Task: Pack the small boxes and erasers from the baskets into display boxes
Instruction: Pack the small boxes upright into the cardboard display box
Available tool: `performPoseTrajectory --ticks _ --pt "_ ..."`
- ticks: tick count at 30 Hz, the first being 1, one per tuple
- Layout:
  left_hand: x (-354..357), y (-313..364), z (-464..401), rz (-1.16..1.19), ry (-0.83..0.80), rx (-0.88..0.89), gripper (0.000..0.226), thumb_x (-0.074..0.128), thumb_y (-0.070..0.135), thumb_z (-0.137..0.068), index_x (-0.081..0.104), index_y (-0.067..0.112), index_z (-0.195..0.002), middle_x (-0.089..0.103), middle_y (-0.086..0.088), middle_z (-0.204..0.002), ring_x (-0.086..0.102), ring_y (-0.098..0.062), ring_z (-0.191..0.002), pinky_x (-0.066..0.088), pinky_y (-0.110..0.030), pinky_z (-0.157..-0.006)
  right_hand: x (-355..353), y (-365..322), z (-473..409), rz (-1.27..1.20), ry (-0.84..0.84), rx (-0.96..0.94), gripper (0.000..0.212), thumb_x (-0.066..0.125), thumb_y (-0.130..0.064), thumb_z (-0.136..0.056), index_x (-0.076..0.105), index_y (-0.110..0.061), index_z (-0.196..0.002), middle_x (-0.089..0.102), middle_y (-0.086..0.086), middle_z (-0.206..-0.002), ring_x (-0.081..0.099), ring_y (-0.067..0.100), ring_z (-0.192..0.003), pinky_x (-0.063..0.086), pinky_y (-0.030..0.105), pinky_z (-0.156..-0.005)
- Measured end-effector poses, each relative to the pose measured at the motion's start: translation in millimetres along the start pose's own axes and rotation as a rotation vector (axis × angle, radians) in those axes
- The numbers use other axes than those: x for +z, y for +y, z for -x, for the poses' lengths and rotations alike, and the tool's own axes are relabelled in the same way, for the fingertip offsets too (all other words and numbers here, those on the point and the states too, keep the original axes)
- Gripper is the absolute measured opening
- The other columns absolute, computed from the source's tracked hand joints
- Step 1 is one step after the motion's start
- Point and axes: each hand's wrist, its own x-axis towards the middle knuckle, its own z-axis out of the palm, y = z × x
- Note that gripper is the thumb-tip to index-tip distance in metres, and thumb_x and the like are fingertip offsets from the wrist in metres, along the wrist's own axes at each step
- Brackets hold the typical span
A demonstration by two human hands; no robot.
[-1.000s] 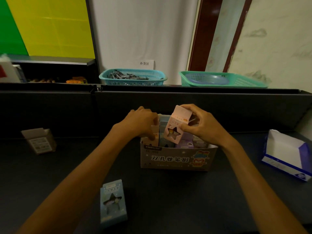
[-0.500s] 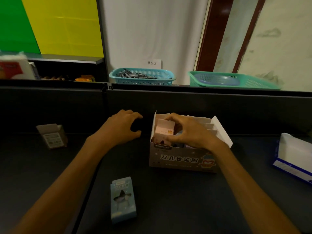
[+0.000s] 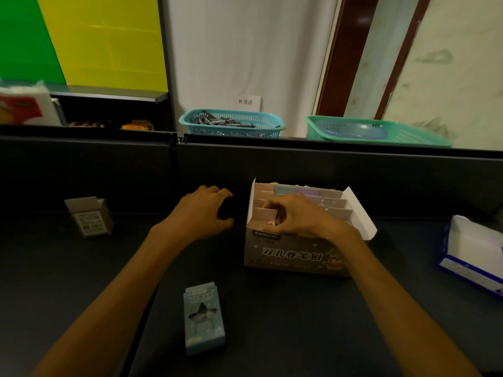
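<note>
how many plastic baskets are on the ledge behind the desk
2: a teal basket holding dark pens behind the divider, and a green basket to its right with a blue dish inside.

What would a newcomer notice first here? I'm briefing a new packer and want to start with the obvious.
The display box at centre right, nearly full of pastel small boxes, with the right hand pinching a pink box into its front left corner. Next, the lone blue box lying in front, and the left hand hovering spread beside the display box.
</note>
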Motion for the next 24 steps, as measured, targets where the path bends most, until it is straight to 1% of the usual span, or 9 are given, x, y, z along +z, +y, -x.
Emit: performPoseTrajectory --ticks 2,4,7,11,13,15,17,19,24 --pt "1.1 -1.7 1.7 0.004 -0.001 -0.001 0.067 0.061 0.046 -0.083 0.032 0.028 -0.141 0.043 0.000 -0.139 0.040 -0.019 -0.126 0.042 -0.040 -0.100 2.6 0.0 -2.8 0.014 -0.001 0.011 0.034 0.070 -0.026 -0.084 0.058 -0.022 -0.115 0.061 -0.004 -0.113 0.050 -0.002 -0.085 0.043 0.017 -0.082" --pt "2.4 -2.2 3.6 0.002 -0.008 -0.012 0.067 0.061 0.046 -0.084 0.031 0.028 -0.141 0.042 0.000 -0.140 0.040 -0.019 -0.126 0.042 -0.039 -0.100 5.6 0.0 -5.4 0.039 0.011 0.015 0.031 0.071 -0.026 -0.083 0.058 -0.024 -0.111 0.060 -0.005 -0.113 0.049 -0.001 -0.089 0.045 0.020 -0.083" --pt "2.9 -2.3 6.3 0.007 -0.013 -0.022 0.066 0.061 0.045 -0.085 0.031 0.028 -0.142 0.041 0.000 -0.140 0.040 -0.019 -0.126 0.041 -0.038 -0.099 6.2 -0.8 -7.0 0.066 0.030 0.006 0.028 0.070 -0.025 -0.083 0.057 -0.026 -0.108 0.057 -0.007 -0.114 0.046 0.000 -0.095 0.039 0.017 -0.080" --pt "2.5 -3.9 10.8 0.014 -0.016 -0.028 0.066 0.060 0.046 -0.085 0.031 0.029 -0.141 0.042 0.001 -0.138 0.041 -0.018 -0.124 0.042 -0.036 -0.096 4.0 -1.2 -6.3 0.083 0.037 -0.014 0.037 0.071 -0.032 -0.083 0.056 -0.027 -0.116 0.058 -0.007 -0.120 0.047 0.000 -0.098 0.040 0.019 -0.084" --pt "2.4 -4.0 14.8 0.012 -0.022 -0.041 0.066 0.060 0.045 -0.085 0.030 0.029 -0.142 0.041 0.000 -0.139 0.040 -0.018 -0.125 0.042 -0.036 -0.097 0.6 -2.7 -3.0 0.086 0.063 -0.017 0.042 0.070 -0.037 -0.082 0.054 -0.027 -0.119 0.057 -0.007 -0.119 0.047 0.000 -0.098 0.041 0.018 -0.082" --pt "2.1 -4.3 19.5 0.004 -0.022 -0.060 0.066 0.060 0.045 -0.085 0.029 0.029 -0.142 0.040 0.000 -0.141 0.039 -0.019 -0.127 0.041 -0.037 -0.099 -4.9 -4.9 1.7 0.078 0.127 -0.025 0.045 0.070 -0.041 -0.081 0.053 -0.027 -0.121 0.056 -0.009 -0.117 0.048 0.000 -0.098 0.041 0.016 -0.079" --pt "2.0 -5.2 25.8 0.002 -0.024 -0.083 0.067 0.060 0.045 -0.085 0.029 0.030 -0.142 0.039 0.000 -0.141 0.039 -0.019 -0.127 0.041 -0.038 -0.100 -9.5 -9.1 6.5 0.058 0.209 -0.060 0.042 0.069 -0.041 -0.082 0.054 -0.028 -0.118 0.056 -0.009 -0.115 0.051 0.002 -0.099 0.046 0.021 -0.083" --pt "3.0 -7.5 33.7 0.010 -0.028 -0.094 0.067 0.060 0.046 -0.085 0.029 0.030 -0.142 0.040 0.000 -0.140 0.039 -0.019 -0.127 0.041 -0.037 -0.099 -10.3 -15.9 10.5 0.040 0.269 -0.119 0.039 0.068 -0.040 -0.083 0.055 -0.028 -0.117 0.056 -0.009 -0.114 0.052 0.003 -0.101 0.047 0.024 -0.088" --pt "3.3 -19.0 62.5 0.025 -0.070 -0.161 0.066 0.059 0.045 -0.086 0.029 0.030 -0.142 0.038 0.001 -0.141 0.037 -0.019 -0.128 0.038 -0.038 -0.100 1.6 -42.9 20.2 -0.022 0.327 -0.257 0.039 0.065 -0.037 -0.086 0.055 -0.025 -0.121 0.055 -0.011 -0.116 0.049 -0.001 -0.105 0.042 0.016 -0.088"
